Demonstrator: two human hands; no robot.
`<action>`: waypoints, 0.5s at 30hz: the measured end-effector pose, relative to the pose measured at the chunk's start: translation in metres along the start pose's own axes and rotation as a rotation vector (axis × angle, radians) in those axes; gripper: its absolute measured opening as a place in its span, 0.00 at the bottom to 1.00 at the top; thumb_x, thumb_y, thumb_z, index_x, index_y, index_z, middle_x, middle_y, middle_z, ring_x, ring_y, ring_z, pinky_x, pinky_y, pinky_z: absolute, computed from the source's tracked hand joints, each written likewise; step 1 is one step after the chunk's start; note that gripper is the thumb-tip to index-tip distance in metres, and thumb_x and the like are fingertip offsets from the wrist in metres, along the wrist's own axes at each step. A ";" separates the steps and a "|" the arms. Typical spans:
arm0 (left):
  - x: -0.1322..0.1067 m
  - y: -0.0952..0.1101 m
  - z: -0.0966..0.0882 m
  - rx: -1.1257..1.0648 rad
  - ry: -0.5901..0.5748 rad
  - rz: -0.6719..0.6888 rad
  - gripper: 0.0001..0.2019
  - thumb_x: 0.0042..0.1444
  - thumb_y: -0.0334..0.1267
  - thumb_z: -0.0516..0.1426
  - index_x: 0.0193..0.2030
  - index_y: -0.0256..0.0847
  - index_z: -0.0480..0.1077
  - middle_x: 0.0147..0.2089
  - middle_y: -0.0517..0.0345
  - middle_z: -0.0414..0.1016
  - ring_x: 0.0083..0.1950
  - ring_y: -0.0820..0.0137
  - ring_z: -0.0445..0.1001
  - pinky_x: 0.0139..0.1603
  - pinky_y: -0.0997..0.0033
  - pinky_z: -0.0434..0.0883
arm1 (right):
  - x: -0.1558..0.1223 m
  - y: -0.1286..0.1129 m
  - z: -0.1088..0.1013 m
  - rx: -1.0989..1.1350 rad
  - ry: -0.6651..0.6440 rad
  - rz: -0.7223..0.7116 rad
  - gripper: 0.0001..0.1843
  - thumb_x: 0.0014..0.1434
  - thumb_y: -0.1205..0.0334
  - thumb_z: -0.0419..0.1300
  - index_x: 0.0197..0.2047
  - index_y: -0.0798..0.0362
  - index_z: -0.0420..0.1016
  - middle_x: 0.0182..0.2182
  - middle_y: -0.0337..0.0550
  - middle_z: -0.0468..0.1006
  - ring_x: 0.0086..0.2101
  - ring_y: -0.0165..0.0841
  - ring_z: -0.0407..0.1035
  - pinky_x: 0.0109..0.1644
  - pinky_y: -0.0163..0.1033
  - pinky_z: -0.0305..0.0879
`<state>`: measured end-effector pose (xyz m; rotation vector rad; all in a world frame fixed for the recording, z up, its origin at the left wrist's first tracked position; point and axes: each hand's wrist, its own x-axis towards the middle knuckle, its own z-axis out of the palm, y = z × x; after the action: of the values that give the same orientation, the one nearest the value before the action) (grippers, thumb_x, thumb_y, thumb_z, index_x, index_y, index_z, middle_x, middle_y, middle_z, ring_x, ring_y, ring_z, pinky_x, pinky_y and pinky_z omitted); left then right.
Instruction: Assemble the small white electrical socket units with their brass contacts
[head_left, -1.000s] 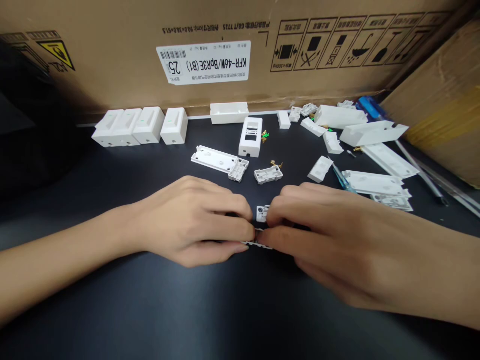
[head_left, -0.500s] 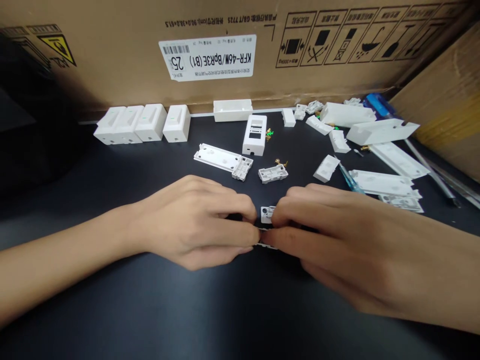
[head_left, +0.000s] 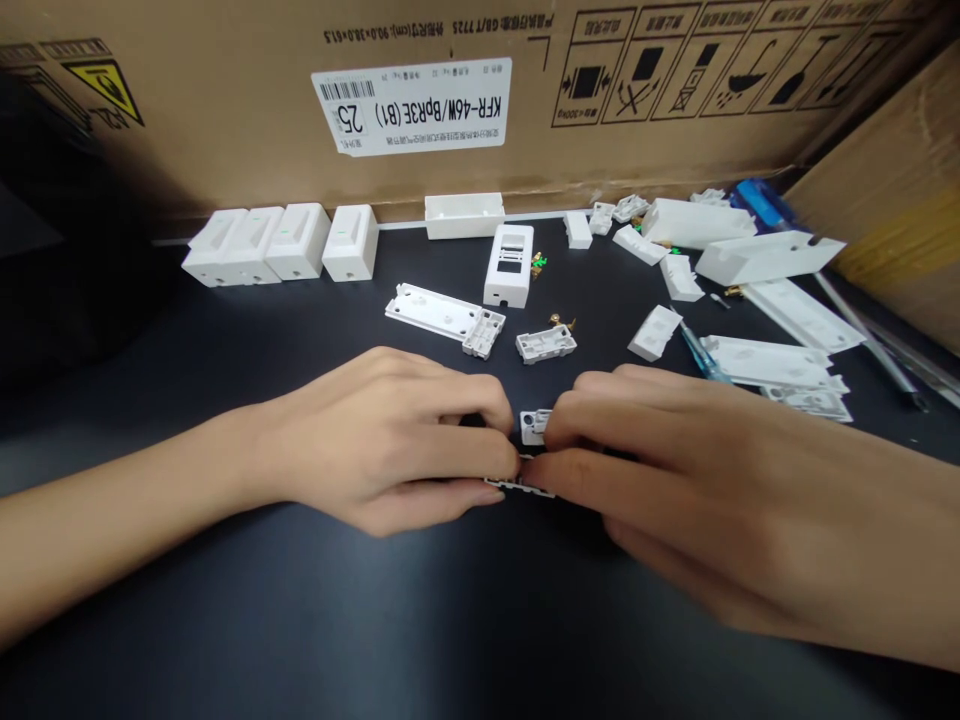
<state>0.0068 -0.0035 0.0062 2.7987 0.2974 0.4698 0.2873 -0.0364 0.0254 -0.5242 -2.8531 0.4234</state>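
Together, left hand (head_left: 390,440) and right hand (head_left: 675,480), fingers curled, pinching small white plastic part (head_left: 534,427)

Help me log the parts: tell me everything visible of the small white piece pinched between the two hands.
The small white piece looks like moulded plastic, blocky, with a round hole in one face. The left hand and right hand pinch it from either side, and their fingertips hide most of it. It sits low over the black table.

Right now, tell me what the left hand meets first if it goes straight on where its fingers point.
Probably the small white part pinched between both hands; the left hand points rightward, with the right hand just beyond.
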 end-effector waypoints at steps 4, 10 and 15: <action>-0.001 0.000 -0.001 -0.016 -0.012 -0.014 0.07 0.76 0.39 0.57 0.49 0.43 0.76 0.48 0.55 0.79 0.34 0.70 0.73 0.37 0.68 0.69 | 0.000 -0.001 -0.001 0.000 -0.006 0.005 0.15 0.69 0.79 0.50 0.41 0.53 0.73 0.38 0.44 0.73 0.35 0.37 0.63 0.39 0.45 0.55; -0.001 0.000 -0.001 -0.024 -0.015 -0.030 0.07 0.77 0.40 0.57 0.48 0.44 0.75 0.48 0.55 0.79 0.34 0.70 0.74 0.37 0.69 0.69 | -0.003 -0.003 -0.003 -0.007 -0.004 0.017 0.14 0.68 0.78 0.51 0.41 0.53 0.74 0.39 0.45 0.73 0.37 0.38 0.64 0.39 0.45 0.57; -0.001 0.000 0.000 -0.031 -0.012 -0.026 0.07 0.77 0.40 0.57 0.48 0.44 0.76 0.48 0.55 0.79 0.34 0.71 0.74 0.37 0.69 0.69 | -0.002 -0.001 -0.003 -0.016 -0.012 0.009 0.14 0.68 0.78 0.51 0.43 0.53 0.74 0.39 0.44 0.73 0.36 0.38 0.64 0.38 0.45 0.57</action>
<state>0.0059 -0.0036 0.0060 2.7631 0.3207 0.4483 0.2900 -0.0370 0.0283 -0.5399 -2.8684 0.4068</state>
